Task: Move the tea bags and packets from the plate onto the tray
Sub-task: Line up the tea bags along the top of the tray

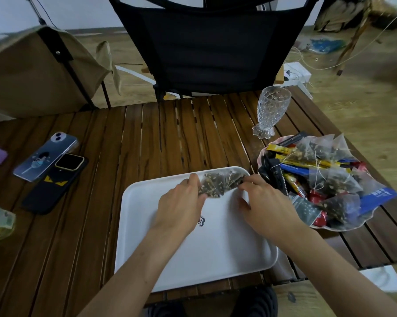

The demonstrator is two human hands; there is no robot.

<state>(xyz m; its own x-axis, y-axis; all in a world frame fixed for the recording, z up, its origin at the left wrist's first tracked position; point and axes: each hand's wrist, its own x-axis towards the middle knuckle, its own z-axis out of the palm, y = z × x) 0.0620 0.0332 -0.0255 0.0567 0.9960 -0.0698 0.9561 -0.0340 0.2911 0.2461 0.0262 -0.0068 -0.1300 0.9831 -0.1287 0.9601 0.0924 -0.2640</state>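
A white rectangular tray (pixel 147 248) lies on the slatted wooden table in front of me. Over its far edge, tea bags (pixel 220 183) of dark leaves in clear mesh are held between both hands. My left hand (pixel 181 202) pinches their left end, and my right hand (pixel 261 202) pinches the right end. To the right stands a pink scalloped plate (pixel 344 227) heaped with pyramid tea bags (pixel 325 152) and yellow, blue, red and black packets (pixel 293 170).
A cut-glass vase (pixel 270 110) stands behind the plate. Two phones (pixel 46 156) (pixel 55 184) lie at the left of the table. A black folding chair (pixel 206 49) faces me beyond the table; a tan chair (pixel 32 72) is at far left.
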